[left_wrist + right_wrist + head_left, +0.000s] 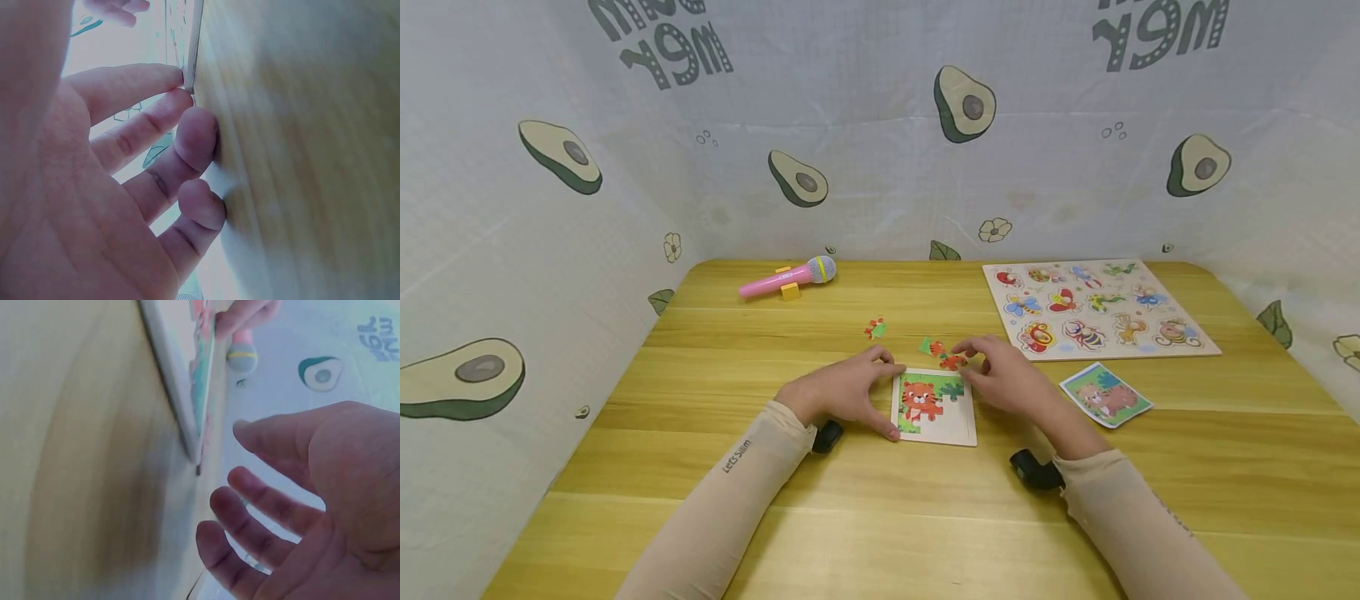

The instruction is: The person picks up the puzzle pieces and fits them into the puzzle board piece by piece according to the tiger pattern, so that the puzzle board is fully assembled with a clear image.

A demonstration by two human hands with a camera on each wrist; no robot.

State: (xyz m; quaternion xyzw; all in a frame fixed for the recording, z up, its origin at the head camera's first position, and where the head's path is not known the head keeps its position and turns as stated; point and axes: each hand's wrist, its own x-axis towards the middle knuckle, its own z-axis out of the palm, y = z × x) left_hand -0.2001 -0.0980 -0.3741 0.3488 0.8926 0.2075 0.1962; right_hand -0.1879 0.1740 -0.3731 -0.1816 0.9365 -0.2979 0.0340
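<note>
A square jigsaw board (951, 425) lies on the table, partly filled with a tiger picture on its left and top sides. My left hand (850, 387) holds the board's left side, thumb at the near corner and index finger at the far one. In the left wrist view, fingertips (181, 78) touch its edge. My right hand (1007, 375) hovers by the far right corner, fingers bent beside an orange puzzle piece (953, 362). Nothing shows between its fingers in the right wrist view. Another puzzle piece (932, 347) lies just beyond the board.
Red and green puzzle pieces (875, 327) lie farther back. A reference picture card (1107, 395) is right of my right hand, with a wooden insect peg board (1060, 279) behind it. A pink toy microphone (782, 281) rests on a yellow stand at the back left.
</note>
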